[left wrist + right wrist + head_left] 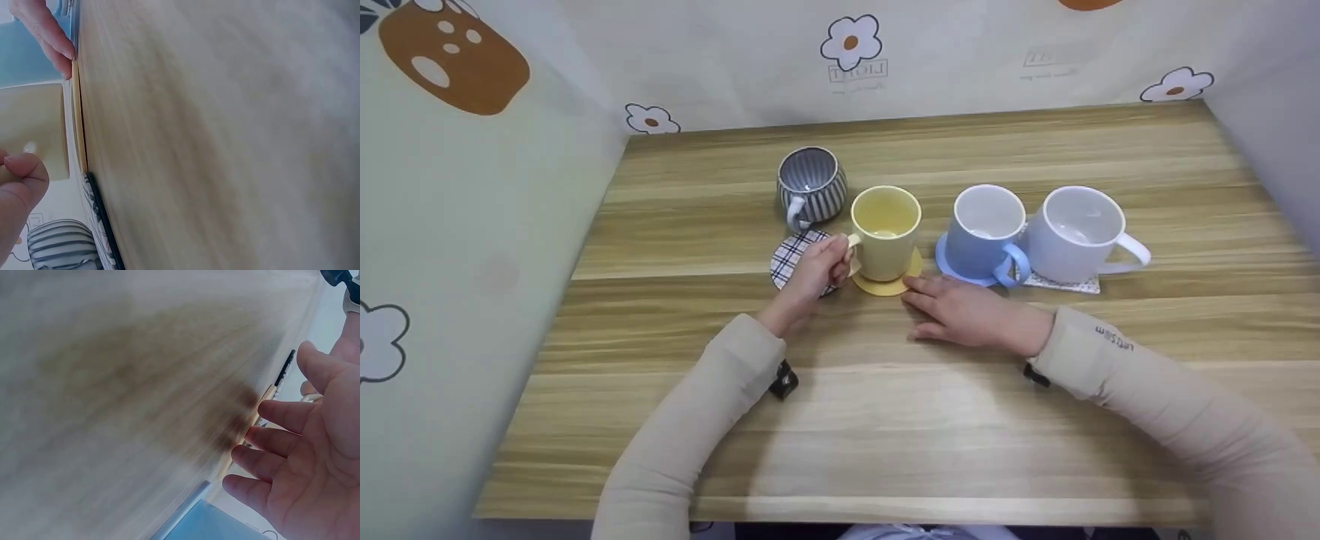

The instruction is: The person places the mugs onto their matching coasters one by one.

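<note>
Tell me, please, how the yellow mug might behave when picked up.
The yellow mug seems stiff and probably breakable, given its ceramic look. Lifted by the side handle the left hand grips, it may tilt away from that hand.

Both forearms (712, 397) reach forward, left fingers (838, 264) curled in a grip, right fingers (287, 415) straight and slightly spread.
</note>
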`<state>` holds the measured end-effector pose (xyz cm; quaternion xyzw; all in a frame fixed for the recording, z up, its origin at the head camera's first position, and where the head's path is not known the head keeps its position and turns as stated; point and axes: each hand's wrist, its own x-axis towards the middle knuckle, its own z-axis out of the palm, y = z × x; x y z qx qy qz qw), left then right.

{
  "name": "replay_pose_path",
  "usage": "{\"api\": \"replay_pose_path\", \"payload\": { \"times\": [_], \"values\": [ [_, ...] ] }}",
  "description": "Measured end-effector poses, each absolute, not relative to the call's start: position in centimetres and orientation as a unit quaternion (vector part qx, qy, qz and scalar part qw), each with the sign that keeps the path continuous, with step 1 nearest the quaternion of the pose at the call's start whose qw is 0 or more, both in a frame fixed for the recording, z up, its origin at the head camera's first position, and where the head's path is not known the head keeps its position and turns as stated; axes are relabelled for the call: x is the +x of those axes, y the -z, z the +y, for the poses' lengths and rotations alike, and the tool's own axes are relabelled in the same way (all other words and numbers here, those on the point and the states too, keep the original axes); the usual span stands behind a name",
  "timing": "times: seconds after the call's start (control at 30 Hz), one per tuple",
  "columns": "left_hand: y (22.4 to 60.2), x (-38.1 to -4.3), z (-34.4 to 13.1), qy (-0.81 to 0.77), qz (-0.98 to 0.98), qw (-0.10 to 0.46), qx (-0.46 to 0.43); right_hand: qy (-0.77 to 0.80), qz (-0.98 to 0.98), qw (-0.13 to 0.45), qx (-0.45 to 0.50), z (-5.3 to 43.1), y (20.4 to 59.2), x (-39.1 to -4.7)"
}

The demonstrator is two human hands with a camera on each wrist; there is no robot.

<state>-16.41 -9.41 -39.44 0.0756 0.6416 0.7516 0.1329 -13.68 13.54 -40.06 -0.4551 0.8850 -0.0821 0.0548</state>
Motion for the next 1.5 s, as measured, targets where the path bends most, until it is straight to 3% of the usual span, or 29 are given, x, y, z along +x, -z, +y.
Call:
{"api": "replay_pose_path", "payload": {
  "times": [1.5],
  "values": [
    [39.88,-16.6,-9.12,-0.762,0.628,0.149,0.056,0.093,0.882,0.06,-0.457,13.83,39.82,-13.34]
  ]
}}
